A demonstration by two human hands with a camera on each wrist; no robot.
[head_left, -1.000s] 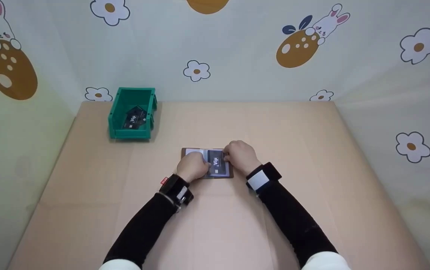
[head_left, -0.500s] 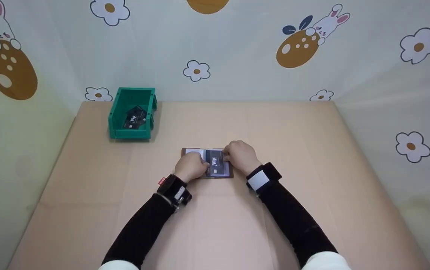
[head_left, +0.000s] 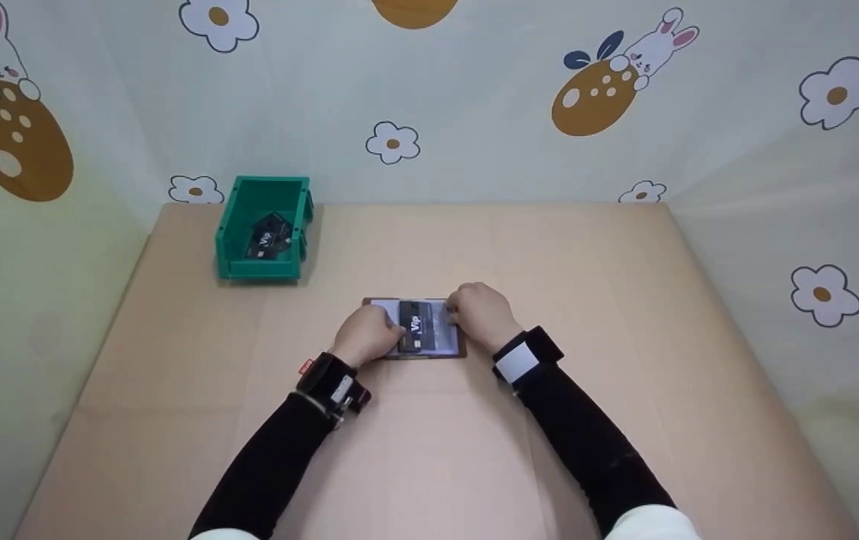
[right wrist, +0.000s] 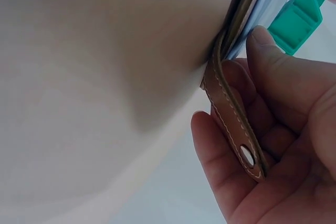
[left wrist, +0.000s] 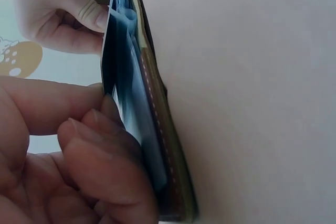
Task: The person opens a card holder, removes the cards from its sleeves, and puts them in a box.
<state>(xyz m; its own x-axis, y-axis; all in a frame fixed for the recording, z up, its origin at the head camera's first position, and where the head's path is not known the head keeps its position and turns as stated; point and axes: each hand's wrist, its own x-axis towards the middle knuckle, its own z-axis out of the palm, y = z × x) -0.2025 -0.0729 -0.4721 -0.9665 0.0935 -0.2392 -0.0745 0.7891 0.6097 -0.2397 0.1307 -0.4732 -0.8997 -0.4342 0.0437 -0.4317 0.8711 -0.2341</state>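
Note:
A brown card holder (head_left: 462, 348) lies open on the table, its clear plastic sleeves (head_left: 443, 330) facing up. Between the hands a dark card (head_left: 415, 326) marked "Vip" lies across the sleeves near the middle. My left hand (head_left: 364, 335) pinches its left edge, thumb against fingers, as the left wrist view shows with the dark thin card (left wrist: 108, 59). With my right hand (head_left: 485, 315) I grip the holder's right edge, thumb on the sleeves. A brown stitched strap (right wrist: 229, 106) with a metal snap runs between the right fingers in the right wrist view.
At the back left stands a green bin (head_left: 260, 268) with several black cards (head_left: 270, 236) in it. White curtains (head_left: 474, 97) with flower and rabbit prints rise behind and beside the tan table (head_left: 579, 270).
My left hand has moved left, and the Vip card has slid left with it, baring more of the clear sleeve at right. The right hand has stayed on the holder's right edge.

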